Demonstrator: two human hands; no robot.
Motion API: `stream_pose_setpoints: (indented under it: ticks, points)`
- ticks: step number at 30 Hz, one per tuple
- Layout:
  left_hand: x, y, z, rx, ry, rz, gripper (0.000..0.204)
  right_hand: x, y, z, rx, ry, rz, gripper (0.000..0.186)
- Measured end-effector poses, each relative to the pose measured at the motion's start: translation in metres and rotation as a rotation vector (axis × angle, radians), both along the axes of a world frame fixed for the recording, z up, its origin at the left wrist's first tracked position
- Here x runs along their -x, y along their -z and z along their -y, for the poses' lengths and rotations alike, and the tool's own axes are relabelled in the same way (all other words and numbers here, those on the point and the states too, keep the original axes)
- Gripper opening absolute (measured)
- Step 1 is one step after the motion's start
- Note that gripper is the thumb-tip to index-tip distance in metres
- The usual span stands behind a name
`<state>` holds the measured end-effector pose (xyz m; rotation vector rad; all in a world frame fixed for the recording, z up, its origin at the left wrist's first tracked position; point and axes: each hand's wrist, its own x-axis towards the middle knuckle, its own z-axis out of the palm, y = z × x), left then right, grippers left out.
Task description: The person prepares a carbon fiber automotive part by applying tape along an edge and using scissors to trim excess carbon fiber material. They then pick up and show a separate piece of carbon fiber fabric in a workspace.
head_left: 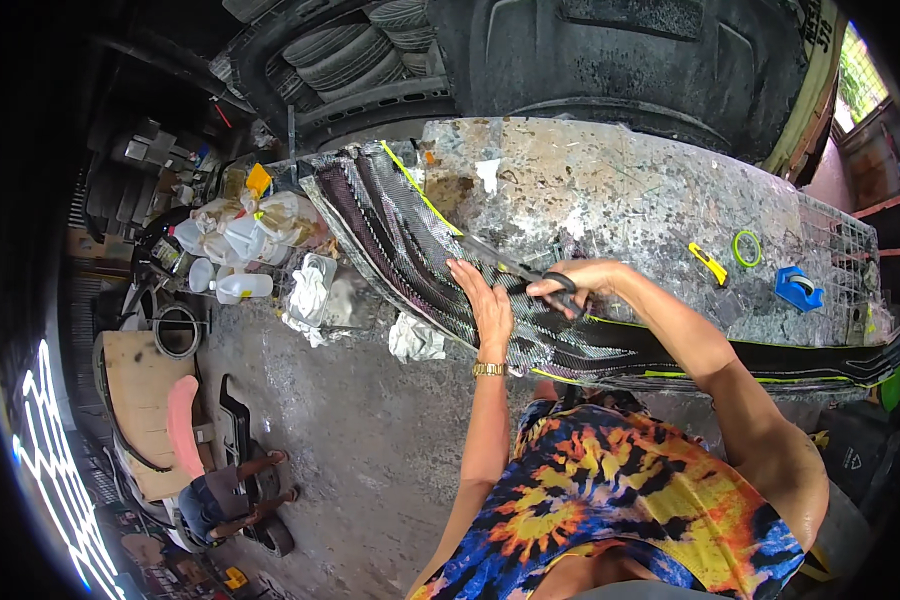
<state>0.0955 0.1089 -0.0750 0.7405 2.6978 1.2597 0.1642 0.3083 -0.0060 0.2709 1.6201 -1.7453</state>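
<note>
A long, curved panel covered in dark woven carbon-fibre cloth [395,225] lies along the front of the worktable, with bright yellow-green tape [422,196] running along parts of its edges. My left hand [484,303] rests on the cloth, fingers stretched out and palm down, holding nothing. In my right hand [582,283] is a pair of scissors with black handles [562,288], my fingers wrapped in the loops. Their blades [490,252] point to the left along the cloth's far edge, just beyond my left fingertips. Whether the blades are apart is hard to make out.
On the paint-stained table [610,180] lie a yellow utility knife [708,263], a green tape roll [746,248] and a blue tape dispenser [799,288]. Plastic bottles [243,286] and white rags [310,290] sit left. A car hood [620,70] stands behind. Another person [220,500] is at lower left.
</note>
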Motion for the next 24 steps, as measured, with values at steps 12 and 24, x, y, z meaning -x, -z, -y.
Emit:
stream_pose_setpoints:
  ticks: [12,24]
  points:
    - [-0.035,-0.082,0.098,-0.336,-0.278,-0.035,0.052,-0.067,0.130,-0.127,-1.278,-0.172,-0.067,0.051]
    - [0.009,-0.088,0.094,0.331,0.501,-0.295,0.035,-0.043,0.017,0.121,-0.519,0.276,-0.836,0.060]
